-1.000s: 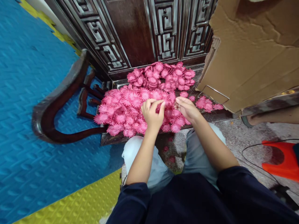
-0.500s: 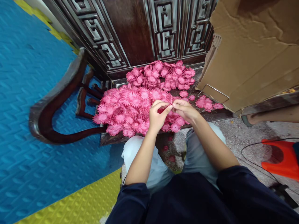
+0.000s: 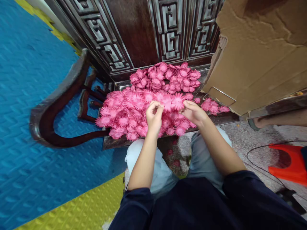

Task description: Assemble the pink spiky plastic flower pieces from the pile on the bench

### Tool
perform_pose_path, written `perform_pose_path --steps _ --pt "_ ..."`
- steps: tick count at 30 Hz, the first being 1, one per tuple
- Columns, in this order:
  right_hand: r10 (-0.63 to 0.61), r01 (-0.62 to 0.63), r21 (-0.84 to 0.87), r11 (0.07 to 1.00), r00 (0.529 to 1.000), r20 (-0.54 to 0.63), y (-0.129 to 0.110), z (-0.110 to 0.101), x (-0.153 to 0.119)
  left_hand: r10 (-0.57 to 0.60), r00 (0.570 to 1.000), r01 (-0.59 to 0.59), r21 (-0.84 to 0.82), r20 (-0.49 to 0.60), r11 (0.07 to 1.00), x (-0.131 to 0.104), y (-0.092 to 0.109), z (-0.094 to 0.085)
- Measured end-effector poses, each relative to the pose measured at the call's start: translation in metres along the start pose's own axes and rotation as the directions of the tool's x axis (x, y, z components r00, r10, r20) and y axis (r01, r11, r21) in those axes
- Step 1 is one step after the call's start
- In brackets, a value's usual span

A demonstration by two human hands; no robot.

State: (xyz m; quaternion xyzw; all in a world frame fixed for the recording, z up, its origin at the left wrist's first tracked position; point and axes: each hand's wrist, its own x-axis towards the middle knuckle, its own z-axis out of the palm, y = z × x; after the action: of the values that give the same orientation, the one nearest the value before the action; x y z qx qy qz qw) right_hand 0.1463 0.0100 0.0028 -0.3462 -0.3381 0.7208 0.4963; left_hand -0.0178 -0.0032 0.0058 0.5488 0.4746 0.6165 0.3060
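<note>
My left hand [image 3: 154, 117] is closed, thumb against the fingertips, at the edge of a pale pink artificial flower [image 3: 167, 103]. My right hand [image 3: 193, 112] has its fingers bent and its fingertips at the edge of another pink flower [image 3: 177, 101], which faces up. These two flowers are side by side between my hands, above a large heap of pink flowers [image 3: 123, 122]. The heap lies on a dark wooden bench [image 3: 115, 144]. A second heap [image 3: 155, 81] is behind it, against the carved backrest.
A curved wooden armrest [image 3: 38, 124] bounds the bench at left. A large cardboard box [image 3: 259, 64] stands at right, with a small group of flowers [image 3: 211, 106] before it. A red plastic stool [image 3: 285, 171] and a black cable [image 3: 254, 150] are on the floor.
My hands were together at the fingertips and have moved apart, left hand leftward and right hand slightly rightward. Two pink flowers now show between them.
</note>
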Motion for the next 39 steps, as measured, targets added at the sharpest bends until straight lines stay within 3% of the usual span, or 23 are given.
perform_pose_path --steps 3,5,8,11,15,21,27,32,39 --pt "-0.062 0.065 0.038 0.997 0.996 -0.068 -0.001 -0.006 0.002 0.165 0.96 -0.091 0.309 -0.224 0.947 0.002 0.001 -0.005" --pt "-0.086 0.093 0.058 0.994 0.99 -0.111 -0.002 -0.009 0.004 0.277 0.92 -0.094 0.531 -0.277 0.842 0.003 -0.001 -0.007" --pt "-0.116 0.119 0.015 0.993 0.984 -0.134 -0.001 -0.01 0.005 0.315 0.935 -0.095 0.74 -0.164 0.666 0.003 -0.009 -0.004" --pt "-0.118 0.11 -0.072 0.991 0.984 -0.131 0.001 -0.009 0.006 0.244 0.97 -0.144 0.792 -0.006 0.594 0.001 -0.016 0.002" --pt "-0.098 0.089 -0.067 0.994 0.985 -0.139 0.002 -0.006 0.005 0.22 0.975 -0.178 0.742 0.041 0.646 -0.003 -0.011 0.006" --pt "-0.009 0.003 -0.078 0.997 0.997 -0.071 0.003 -0.001 0.003 0.226 0.969 -0.248 0.475 0.104 0.844 -0.012 0.002 0.011" --pt "0.09 -0.088 -0.107 0.99 0.996 0.012 0.005 0.002 0.002 0.078 0.989 -0.1 0.179 0.126 0.979 -0.012 -0.002 0.018" --pt "0.137 -0.132 -0.081 0.988 0.989 0.059 0.005 0.0 0.003 -0.124 0.973 0.136 -0.048 0.197 0.99 -0.009 -0.006 0.018" --pt "0.152 -0.147 -0.076 0.986 0.987 0.057 0.006 0.0 0.002 -0.142 0.975 0.154 -0.059 0.17 0.986 -0.009 -0.003 0.017"
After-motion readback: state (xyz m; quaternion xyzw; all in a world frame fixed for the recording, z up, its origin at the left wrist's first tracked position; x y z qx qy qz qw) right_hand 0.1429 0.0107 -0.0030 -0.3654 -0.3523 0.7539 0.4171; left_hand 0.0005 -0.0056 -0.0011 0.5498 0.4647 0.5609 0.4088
